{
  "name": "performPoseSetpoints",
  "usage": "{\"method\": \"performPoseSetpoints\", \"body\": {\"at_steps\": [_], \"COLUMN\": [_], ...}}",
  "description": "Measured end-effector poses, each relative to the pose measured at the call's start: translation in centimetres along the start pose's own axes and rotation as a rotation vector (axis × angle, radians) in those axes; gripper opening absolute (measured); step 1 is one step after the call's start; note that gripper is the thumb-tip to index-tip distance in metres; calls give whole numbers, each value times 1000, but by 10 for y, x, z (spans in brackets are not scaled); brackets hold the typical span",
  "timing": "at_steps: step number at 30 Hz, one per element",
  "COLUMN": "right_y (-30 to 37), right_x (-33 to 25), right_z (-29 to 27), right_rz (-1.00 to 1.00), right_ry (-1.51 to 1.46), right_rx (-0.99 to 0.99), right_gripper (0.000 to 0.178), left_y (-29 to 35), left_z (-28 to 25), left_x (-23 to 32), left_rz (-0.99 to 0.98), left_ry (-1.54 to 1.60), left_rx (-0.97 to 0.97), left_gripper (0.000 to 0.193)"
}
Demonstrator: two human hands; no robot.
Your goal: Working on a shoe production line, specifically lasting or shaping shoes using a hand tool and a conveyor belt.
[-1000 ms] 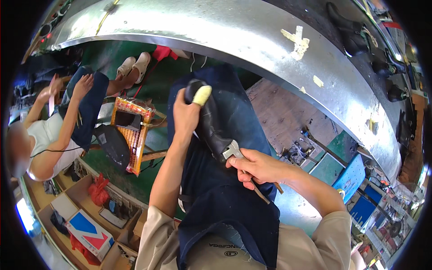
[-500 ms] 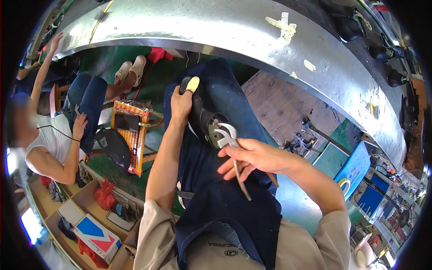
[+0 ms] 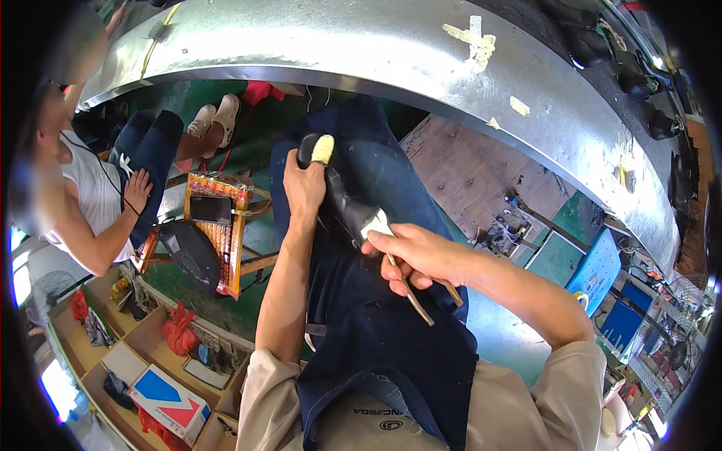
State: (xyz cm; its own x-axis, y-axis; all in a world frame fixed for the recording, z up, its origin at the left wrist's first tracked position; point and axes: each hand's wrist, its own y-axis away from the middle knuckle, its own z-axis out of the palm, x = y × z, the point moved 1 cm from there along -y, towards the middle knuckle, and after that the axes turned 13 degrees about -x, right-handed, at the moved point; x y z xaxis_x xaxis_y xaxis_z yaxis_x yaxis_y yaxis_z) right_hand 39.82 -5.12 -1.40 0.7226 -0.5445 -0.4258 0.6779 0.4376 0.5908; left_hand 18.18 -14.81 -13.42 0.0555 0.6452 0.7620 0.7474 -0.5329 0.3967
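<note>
Across my apron-covered lap lies a black shoe (image 3: 344, 208), its near end pointing toward my right hand. My left hand (image 3: 305, 188) is closed round the far end, its thumb, wrapped in yellow tape, pressing on top. Shiny metal pincers (image 3: 376, 223) are gripped in my right hand (image 3: 421, 254), fingers wrapped round the handles, which stick out toward me. The head of the pincers is against the near end of the shoe. Glare and my fingers hide whether the jaws have caught the edge.
A metal-topped bench (image 3: 301, 52) curves across the far side. On the left sits another person with a hand (image 3: 137, 192) on their lap, beside a beaded stool (image 3: 229, 252) carrying a phone. A divided wooden tray (image 3: 158, 342) stands lower left, a blue stool (image 3: 596, 270) at right.
My right hand has tightened on the pincers, and their head, open and turned sideways before, has come onto the shoe's near end. The person at left has leaned and shifted.
</note>
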Motion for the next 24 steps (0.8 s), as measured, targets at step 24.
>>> {"method": "performPoseSetpoints", "body": {"at_steps": [24], "right_y": [68], "right_x": [16], "right_z": [13], "right_rz": [-73], "right_ry": [413], "right_rx": [383], "right_gripper": [39], "left_y": [-27], "left_z": [24], "left_x": [-32], "left_rz": [-73], "left_ry": [153], "left_rx": [-95], "left_gripper": [54]}}
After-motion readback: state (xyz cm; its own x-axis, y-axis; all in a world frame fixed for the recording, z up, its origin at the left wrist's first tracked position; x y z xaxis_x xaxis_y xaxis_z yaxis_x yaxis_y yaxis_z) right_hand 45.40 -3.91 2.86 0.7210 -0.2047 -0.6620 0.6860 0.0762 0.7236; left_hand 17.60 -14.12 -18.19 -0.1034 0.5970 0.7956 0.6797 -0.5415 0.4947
